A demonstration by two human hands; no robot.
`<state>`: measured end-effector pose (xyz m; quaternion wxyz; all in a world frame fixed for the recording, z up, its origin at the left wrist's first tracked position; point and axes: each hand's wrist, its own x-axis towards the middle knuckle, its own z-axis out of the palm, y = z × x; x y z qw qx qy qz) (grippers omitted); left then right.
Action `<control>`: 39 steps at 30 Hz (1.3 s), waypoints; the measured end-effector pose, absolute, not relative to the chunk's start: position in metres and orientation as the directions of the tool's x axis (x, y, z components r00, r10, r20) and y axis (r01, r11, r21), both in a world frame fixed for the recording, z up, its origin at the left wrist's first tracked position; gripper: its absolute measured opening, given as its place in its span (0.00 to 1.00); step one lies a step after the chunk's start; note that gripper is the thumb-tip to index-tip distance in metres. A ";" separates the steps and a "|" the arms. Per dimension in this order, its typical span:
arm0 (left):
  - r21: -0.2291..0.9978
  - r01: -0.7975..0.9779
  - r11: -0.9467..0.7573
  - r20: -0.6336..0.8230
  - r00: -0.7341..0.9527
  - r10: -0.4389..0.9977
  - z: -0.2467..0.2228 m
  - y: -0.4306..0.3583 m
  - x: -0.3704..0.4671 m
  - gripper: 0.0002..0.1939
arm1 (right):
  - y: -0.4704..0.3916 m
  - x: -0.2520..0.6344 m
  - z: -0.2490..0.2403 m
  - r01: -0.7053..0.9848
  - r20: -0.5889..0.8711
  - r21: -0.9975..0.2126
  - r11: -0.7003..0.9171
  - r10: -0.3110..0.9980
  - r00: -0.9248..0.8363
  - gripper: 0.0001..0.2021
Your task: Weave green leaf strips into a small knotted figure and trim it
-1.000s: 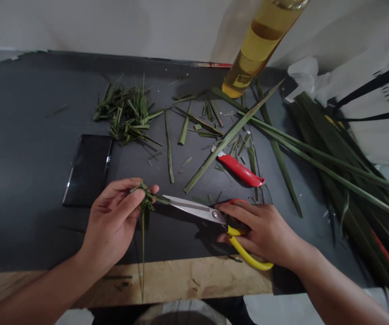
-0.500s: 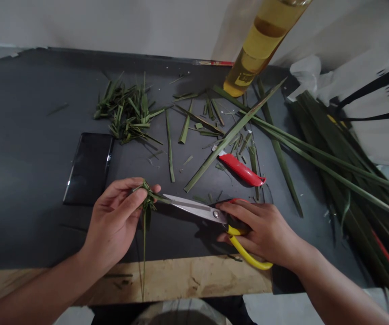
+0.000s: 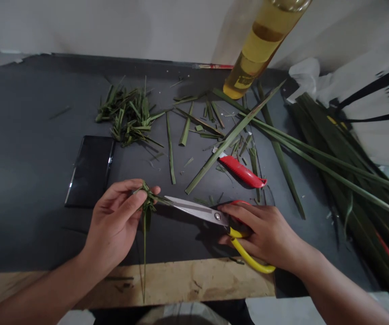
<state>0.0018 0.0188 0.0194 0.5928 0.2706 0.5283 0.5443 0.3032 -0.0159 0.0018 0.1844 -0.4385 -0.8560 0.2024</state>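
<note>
Between the thumb and fingers of my left hand [image 3: 118, 212] is a small folded piece of green leaf [image 3: 148, 204], with one long thin strip hanging down past the table edge. Another short strip sticks out of it to the right. My right hand [image 3: 264, 230] grips a pair of scissors [image 3: 197, 210] with yellow and red handles. The blades point left, nearly together, and their tips meet the end of that short strip. Whether the strip lies between the blades is hard to tell.
A black phone [image 3: 89, 171] lies left, below a pile of woven leaf pieces [image 3: 130, 113]. A red cutter knife [image 3: 243, 171] rests among leaf scraps. Behind stand a bottle of yellow liquid [image 3: 253, 58] and a thin red brush [image 3: 216, 66]. Long leaves [image 3: 350, 180] lie at right.
Both hands hold nearly the same pose, with the scissor tips still at the strip. The whole view has shifted slightly downward.
</note>
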 end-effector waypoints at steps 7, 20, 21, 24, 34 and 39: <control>0.904 -0.369 0.218 -0.291 -0.155 0.944 0.012 0.014 0.001 0.12 | -0.015 0.301 0.001 0.674 0.145 -0.509 0.536 0.825 -0.546 0.23; 0.900 -0.388 0.197 -0.264 -0.127 0.956 0.021 0.016 0.001 0.10 | -0.013 0.298 0.019 0.702 0.138 -0.431 0.567 0.810 -0.570 0.22; 0.900 -0.389 0.198 -0.265 -0.127 0.956 0.021 0.016 0.001 0.10 | -0.014 0.298 0.017 0.702 0.132 -0.433 0.566 0.810 -0.571 0.21; 0.904 -0.379 0.200 -0.264 -0.126 0.956 0.021 0.015 0.000 0.11 | -0.017 0.298 0.011 0.704 0.132 -0.443 0.555 0.817 -0.561 0.21; 0.896 -0.396 0.203 -0.284 -0.156 0.946 0.019 0.016 0.001 0.12 | -0.019 0.299 0.007 0.697 0.135 -0.477 0.535 0.828 -0.544 0.21; 0.899 -0.380 0.218 -0.288 -0.137 0.948 0.018 0.014 0.002 0.12 | -0.020 0.299 0.002 0.706 0.144 -0.466 0.533 0.833 -0.535 0.22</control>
